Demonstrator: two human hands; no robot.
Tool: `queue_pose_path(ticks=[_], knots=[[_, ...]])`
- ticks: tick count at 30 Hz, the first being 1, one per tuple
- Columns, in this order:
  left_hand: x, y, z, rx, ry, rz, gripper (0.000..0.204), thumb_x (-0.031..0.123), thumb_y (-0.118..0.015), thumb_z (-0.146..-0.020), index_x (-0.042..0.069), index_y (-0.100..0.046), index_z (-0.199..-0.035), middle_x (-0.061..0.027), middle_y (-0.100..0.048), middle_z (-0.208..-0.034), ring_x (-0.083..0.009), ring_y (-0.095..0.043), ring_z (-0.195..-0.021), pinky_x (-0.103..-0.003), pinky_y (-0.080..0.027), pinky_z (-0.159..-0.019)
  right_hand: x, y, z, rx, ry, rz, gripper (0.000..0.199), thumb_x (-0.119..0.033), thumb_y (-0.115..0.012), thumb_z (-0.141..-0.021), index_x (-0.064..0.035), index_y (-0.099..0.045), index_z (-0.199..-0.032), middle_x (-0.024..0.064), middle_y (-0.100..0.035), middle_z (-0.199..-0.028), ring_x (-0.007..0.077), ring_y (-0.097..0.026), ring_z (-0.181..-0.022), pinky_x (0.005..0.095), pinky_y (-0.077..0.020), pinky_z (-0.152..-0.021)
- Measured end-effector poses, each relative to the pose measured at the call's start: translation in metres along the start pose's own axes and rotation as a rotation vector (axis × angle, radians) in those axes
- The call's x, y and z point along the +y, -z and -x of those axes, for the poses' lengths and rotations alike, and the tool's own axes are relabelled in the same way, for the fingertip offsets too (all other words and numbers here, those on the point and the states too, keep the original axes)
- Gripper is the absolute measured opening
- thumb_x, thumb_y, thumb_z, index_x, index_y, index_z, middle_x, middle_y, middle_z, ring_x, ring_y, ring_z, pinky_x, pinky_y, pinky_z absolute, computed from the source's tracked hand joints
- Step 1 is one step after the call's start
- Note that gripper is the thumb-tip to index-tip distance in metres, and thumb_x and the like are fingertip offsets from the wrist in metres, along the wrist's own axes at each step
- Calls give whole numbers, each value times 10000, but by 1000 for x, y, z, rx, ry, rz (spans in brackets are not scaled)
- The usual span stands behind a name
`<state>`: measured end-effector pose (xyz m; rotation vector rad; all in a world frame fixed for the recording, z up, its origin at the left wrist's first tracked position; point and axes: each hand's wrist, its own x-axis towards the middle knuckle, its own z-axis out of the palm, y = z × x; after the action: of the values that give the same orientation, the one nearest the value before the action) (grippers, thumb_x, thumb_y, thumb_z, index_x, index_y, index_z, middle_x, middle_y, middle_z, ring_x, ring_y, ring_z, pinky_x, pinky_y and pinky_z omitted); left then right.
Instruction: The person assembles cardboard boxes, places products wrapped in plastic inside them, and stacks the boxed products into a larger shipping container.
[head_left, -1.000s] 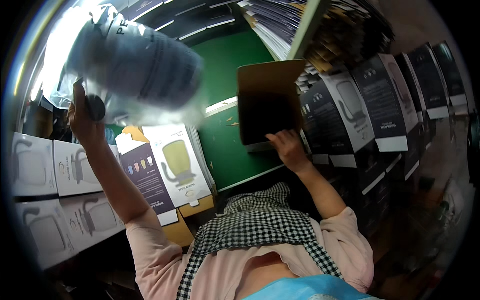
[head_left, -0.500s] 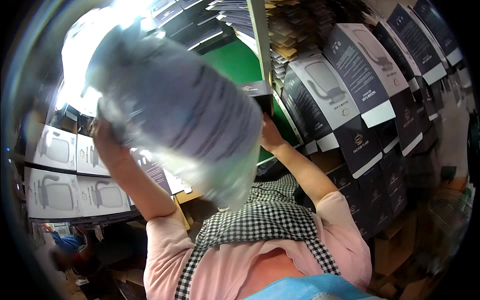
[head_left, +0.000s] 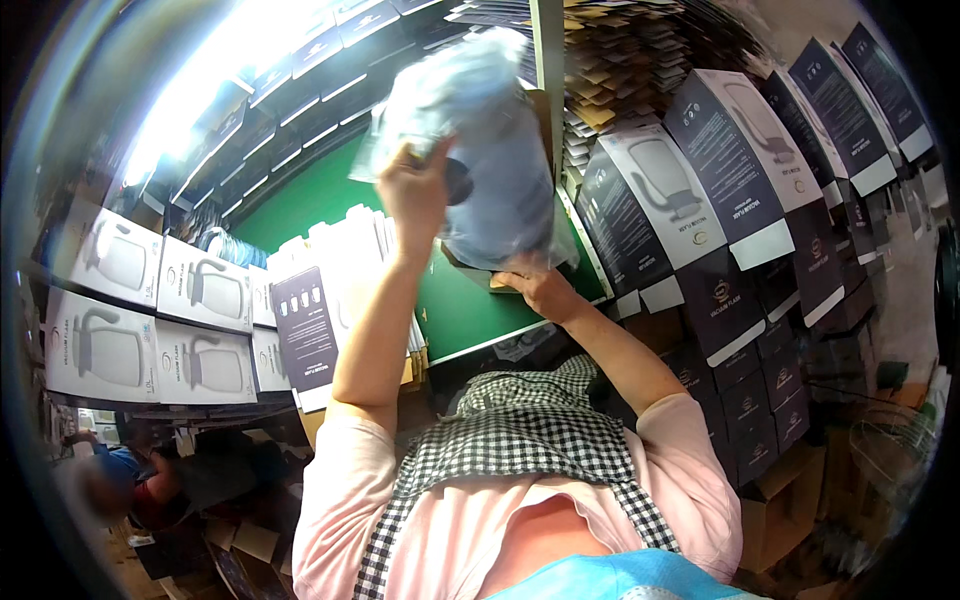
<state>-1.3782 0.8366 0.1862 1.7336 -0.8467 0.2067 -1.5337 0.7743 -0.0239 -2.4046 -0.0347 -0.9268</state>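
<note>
A bulky pale-blue vacuum flask (head_left: 505,205) in a clear plastic bag is tilted over the green table (head_left: 465,310). My left hand (head_left: 415,185) is closed around its left side, beside a dark round spot. Low on the right, my right hand (head_left: 540,288) curls at the flask's bottom end, its fingers on the edge of an open cardboard box (head_left: 470,272). Most of that box is hidden behind the flask, and the fingertips are partly covered.
Printed flask boxes (head_left: 205,290) are stacked on the left, with flattened white cartons (head_left: 340,255) beside them. Taller dark-and-white boxes (head_left: 665,190) line the right. A pale post (head_left: 548,60) rises at the table's far side. Another person (head_left: 150,480) is at lower left.
The bagged flask has swung right and away from me, from the upper left to over the table beside my right hand. My left hand moved with it, uncovering the flattened cartons.
</note>
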Motion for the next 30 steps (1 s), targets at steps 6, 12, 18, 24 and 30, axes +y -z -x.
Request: queue_pose_path(ticks=[6,12,18,24,30], knots=[[-105,-36,57,-168,-373,-244,229,204,-739,-811,-6,-647,-795,-165,-608,-650,-326,-614,-608,-405,-493,-606,-2,13,-1,28,109,191,225,-65,-620,-787,-60,-684,-1003,64,-630,-1008,257,-597,-991,392,-472,-930],[-104,-6,74,-591,-607,-646,330,282,-759,-739,-23,-684,-837,-218,-536,-1113,-361,-507,-1072,-456,-450,-893,-23,54,-9,199,191,326,290,-206,-749,-814,-51,-680,-1051,81,-642,-1090,241,-602,-1040,379,-457,-918],[-129,-23,58,-266,-242,-311,594,140,-755,-808,-45,-471,-1296,-262,-504,-1124,-427,-560,-992,-446,-482,-859,23,65,-90,111,-183,286,835,-452,-864,-649,-66,-514,-1302,151,-490,-1256,358,-474,-1188,436,-433,-998],[-106,-42,53,-584,-317,-491,583,201,-570,-819,-89,-459,-1312,-242,-533,-1069,-384,-556,-1002,-445,-474,-861,83,-6,-115,278,-407,-82,407,-33,-695,-708,-34,-541,-1085,154,-589,-961,315,-588,-965,407,-488,-858],[-96,-62,51,-733,-344,-711,678,513,-568,-892,-141,-609,-1065,-257,-556,-1066,-358,-563,-1011,-441,-521,-771,55,58,-140,923,-409,-230,232,-123,-711,-830,-39,-569,-993,10,-597,-847,143,-580,-765,271,-473,-750]])
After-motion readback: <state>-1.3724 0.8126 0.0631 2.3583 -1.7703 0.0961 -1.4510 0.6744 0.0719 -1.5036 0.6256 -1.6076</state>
